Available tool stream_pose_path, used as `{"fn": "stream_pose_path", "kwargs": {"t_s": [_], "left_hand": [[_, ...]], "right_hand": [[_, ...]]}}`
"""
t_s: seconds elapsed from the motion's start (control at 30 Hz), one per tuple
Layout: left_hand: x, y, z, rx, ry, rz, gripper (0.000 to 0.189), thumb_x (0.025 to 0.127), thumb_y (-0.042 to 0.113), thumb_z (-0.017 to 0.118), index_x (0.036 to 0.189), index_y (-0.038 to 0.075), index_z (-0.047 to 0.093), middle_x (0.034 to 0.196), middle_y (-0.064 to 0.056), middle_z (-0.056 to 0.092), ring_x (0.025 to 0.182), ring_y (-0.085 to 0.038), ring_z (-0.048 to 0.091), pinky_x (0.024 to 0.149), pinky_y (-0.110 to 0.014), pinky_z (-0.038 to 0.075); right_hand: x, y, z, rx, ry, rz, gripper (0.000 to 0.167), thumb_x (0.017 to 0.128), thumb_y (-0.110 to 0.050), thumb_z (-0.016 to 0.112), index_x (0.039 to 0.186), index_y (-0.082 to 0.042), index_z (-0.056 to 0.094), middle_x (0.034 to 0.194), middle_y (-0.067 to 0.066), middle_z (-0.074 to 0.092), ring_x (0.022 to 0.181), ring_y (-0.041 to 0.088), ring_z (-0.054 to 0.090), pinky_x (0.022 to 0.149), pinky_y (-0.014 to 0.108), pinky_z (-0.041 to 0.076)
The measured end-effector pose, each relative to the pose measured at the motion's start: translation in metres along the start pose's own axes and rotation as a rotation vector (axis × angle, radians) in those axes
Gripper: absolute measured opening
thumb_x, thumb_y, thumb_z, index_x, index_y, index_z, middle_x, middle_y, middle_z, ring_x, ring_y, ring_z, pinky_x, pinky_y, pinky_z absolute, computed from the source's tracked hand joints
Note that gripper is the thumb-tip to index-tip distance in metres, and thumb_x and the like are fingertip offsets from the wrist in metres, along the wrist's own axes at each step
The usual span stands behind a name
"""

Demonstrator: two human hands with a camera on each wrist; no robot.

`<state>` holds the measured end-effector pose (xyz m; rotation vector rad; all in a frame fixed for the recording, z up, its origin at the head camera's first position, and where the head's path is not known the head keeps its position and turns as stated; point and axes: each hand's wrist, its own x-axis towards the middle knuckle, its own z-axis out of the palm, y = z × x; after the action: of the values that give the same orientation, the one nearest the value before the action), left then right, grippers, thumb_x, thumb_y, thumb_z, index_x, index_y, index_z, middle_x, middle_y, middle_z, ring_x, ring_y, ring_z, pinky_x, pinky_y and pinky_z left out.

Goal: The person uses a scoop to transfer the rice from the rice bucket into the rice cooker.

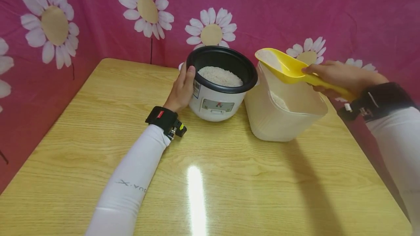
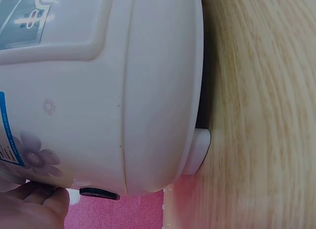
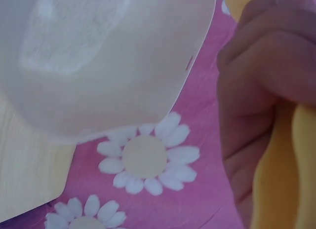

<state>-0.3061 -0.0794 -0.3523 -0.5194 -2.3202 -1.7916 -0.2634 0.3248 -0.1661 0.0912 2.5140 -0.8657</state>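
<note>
A white rice cooker with a black rim stands lidless on the table, tilted somewhat in the head view, white rice heaped inside it. My left hand grips the cooker's left side, thumb up by the rim; the left wrist view has its bent fingers against the flowered wall. In my right hand is the handle of a yellow scoop, fingers wrapped around it. Rice lies in the scoop, whose tip points left over the near-cooker corner of a translucent white bin.
More rice shows inside the bin, which stands close to the cooker's right side. Both are toward the back of a wooden table. Behind hangs a pink cloth with large white daisies.
</note>
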Motion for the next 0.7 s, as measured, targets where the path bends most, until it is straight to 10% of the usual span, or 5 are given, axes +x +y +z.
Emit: {"fn": "stream_pose_path", "kwargs": {"t_s": [0.7], "left_hand": [[-0.001,0.002,-0.001,-0.011,-0.006,-0.016,0.063,0.107,0.054,0.023,0.166,0.033,0.012,0.171,-0.005,0.030,0.156,-0.029,0.033,0.130,-0.058,0.024]], "right_hand": [[0.033,-0.076,0.047,-0.253,0.071,-0.170,0.059,0.103,-0.064,0.044,0.096,-0.009,0.064,0.070,0.001,0.054,0.058,0.023,0.052,0.053,0.035,0.044]]}}
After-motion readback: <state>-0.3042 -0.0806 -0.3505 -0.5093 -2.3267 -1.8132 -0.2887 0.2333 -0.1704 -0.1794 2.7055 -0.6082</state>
